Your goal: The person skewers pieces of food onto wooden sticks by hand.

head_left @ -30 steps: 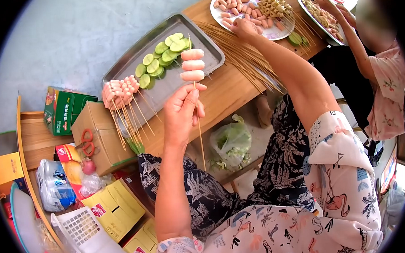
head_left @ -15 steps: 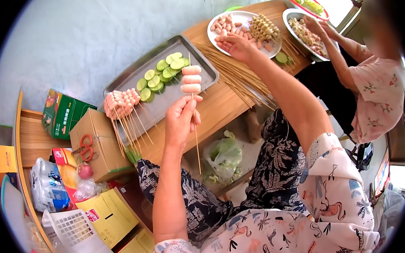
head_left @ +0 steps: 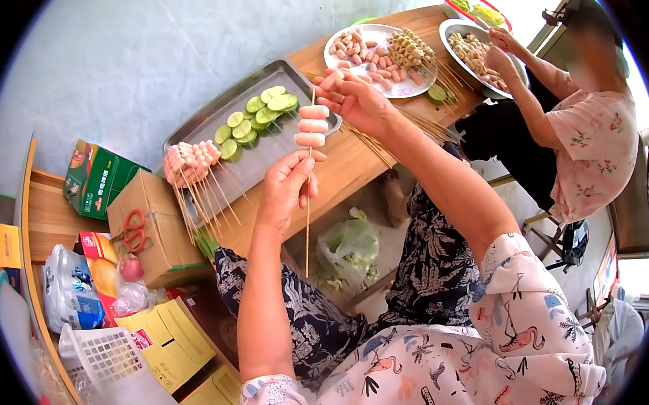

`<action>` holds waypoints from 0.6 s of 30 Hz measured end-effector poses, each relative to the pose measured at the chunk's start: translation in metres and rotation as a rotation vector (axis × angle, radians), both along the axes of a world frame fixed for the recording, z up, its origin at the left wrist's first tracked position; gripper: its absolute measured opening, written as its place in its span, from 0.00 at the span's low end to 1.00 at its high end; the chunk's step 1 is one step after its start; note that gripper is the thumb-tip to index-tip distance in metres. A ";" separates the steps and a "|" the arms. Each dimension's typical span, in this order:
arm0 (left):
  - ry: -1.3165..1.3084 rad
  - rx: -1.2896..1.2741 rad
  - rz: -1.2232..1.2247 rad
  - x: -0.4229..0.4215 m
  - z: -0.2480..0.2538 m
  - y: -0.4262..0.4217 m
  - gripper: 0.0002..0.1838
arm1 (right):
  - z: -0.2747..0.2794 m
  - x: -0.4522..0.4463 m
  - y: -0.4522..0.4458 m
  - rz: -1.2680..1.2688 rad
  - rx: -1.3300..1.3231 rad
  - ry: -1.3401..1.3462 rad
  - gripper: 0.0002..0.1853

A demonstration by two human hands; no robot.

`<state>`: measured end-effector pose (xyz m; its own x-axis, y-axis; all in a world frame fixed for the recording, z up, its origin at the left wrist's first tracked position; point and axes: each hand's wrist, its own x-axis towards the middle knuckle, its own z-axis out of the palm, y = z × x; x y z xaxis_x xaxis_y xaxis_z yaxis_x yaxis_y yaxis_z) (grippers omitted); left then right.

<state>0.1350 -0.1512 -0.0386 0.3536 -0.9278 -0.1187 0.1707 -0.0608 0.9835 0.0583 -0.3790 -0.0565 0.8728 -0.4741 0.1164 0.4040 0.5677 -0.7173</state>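
My left hand (head_left: 286, 190) grips a bamboo skewer (head_left: 308, 240) held nearly upright, with three small pink sausages (head_left: 311, 126) threaded above my fingers. My right hand (head_left: 363, 104) is at the skewer's top end, its fingertips pinched around a small sausage that they partly hide. Behind the skewer lies a metal tray (head_left: 209, 109) bearing green slices on sticks (head_left: 258, 118) and a pile of finished sausage skewers (head_left: 190, 164). Loose sausages (head_left: 353, 47) and bundled skewered food (head_left: 410, 48) share a white plate (head_left: 378, 28) beyond my right hand.
Bare skewers (head_left: 423, 124) lie on the wooden table (head_left: 323, 177). At the right, a co-worker (head_left: 593, 144) reaches over a bowl (head_left: 451, 31) of food. A cardboard box (head_left: 153, 226) with red scissors (head_left: 134, 231) stands at left. Below hangs a plastic bag (head_left: 349, 249) of greens.
My right hand has come from the plate, down and left, to the top of the skewer with the sausage. My left hand keeps holding the skewer, nearly still. The co-worker's hands have shifted over the bowl.
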 end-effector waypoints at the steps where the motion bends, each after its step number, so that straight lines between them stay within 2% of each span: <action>1: 0.016 0.007 -0.018 0.000 -0.001 -0.001 0.13 | -0.001 0.001 0.001 -0.003 0.003 0.003 0.07; 18: 0.038 0.026 0.005 -0.004 -0.003 -0.009 0.12 | 0.002 0.010 0.009 0.010 0.095 0.019 0.12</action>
<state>0.1313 -0.1604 -0.0416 0.3526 -0.9226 -0.1565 0.2083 -0.0857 0.9743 0.0678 -0.3695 -0.0541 0.8789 -0.4739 0.0550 0.3852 0.6370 -0.6677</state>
